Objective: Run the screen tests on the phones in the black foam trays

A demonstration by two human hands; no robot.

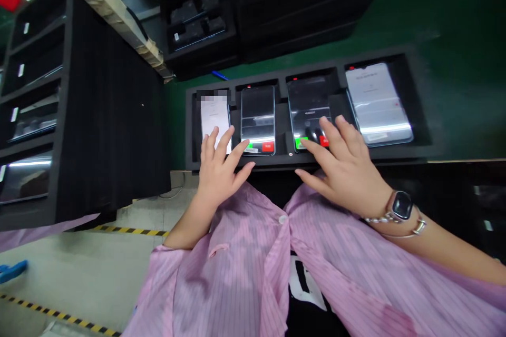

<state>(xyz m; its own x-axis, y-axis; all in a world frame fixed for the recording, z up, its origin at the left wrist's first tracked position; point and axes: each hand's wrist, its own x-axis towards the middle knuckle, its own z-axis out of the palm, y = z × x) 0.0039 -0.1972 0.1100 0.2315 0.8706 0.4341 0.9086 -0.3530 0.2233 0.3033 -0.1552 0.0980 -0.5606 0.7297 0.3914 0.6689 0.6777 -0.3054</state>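
Note:
A black foam tray holds a row of smartphones, each in its own slot. My left hand, fingers spread, is over the leftmost phone, which has a white screen. Its index fingertip is at the green button of the second phone, whose dark screen also has a red button. My right hand is open too, its index fingertip at the green button of the third phone. Its other fingers reach over that phone's red button. The rightmost phone shows a white screen with small text.
Stacked black foam trays with phones in slots stand at the left. More black trays are behind on the green bench top. A blue pen-like item lies behind the tray. A taped metal post slants across the upper left.

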